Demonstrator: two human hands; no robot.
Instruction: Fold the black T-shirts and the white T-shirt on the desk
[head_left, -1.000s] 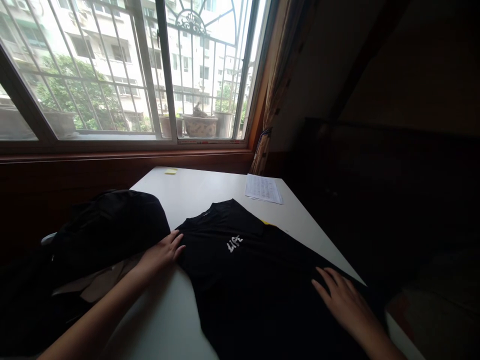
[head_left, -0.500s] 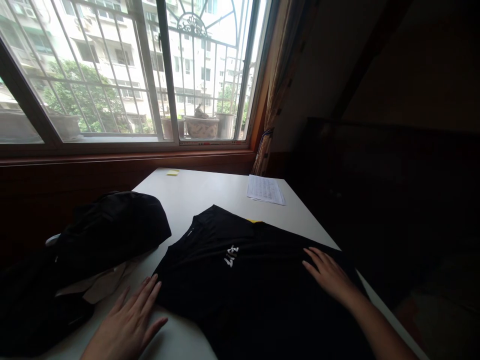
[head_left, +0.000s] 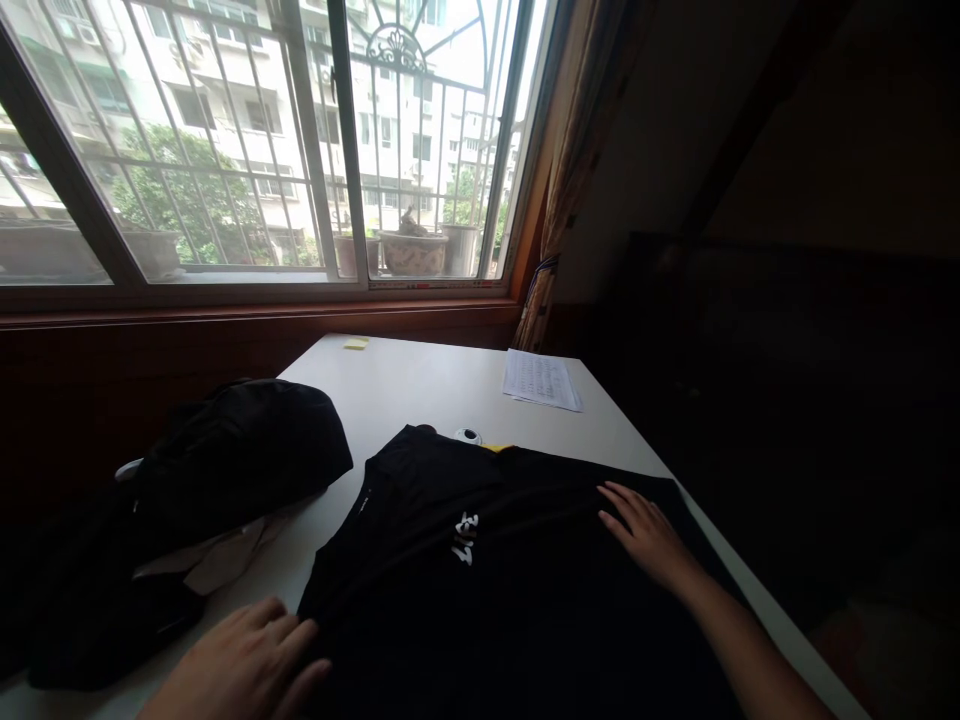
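A black T-shirt (head_left: 540,560) with a white print lies spread over the white table (head_left: 420,375), its collar towards the left. My left hand (head_left: 247,655) is at the shirt's near left edge, fingers bent and closed on the fabric; the fingertips are partly hidden. On the far right part of the shirt rests my right hand (head_left: 649,535), palm down with its fingers stretched out. Just past the shirt's far edge a white round object with a dark centre (head_left: 469,437) shows, and a bit of something yellow (head_left: 498,448) peeks out beside it.
A heap of black clothing (head_left: 247,460) with a beige piece (head_left: 229,560) lies on the table's left side. Printed sheets (head_left: 541,380) are at the far right corner, yellow sticky notes (head_left: 356,343) at the far left. Beyond is a barred window (head_left: 360,150).
My left hand has gone from flat to bent fingers and moved nearer to me. The shirt's collar side has shifted left and towards me, uncovering the white round object. My right hand has hardly moved.
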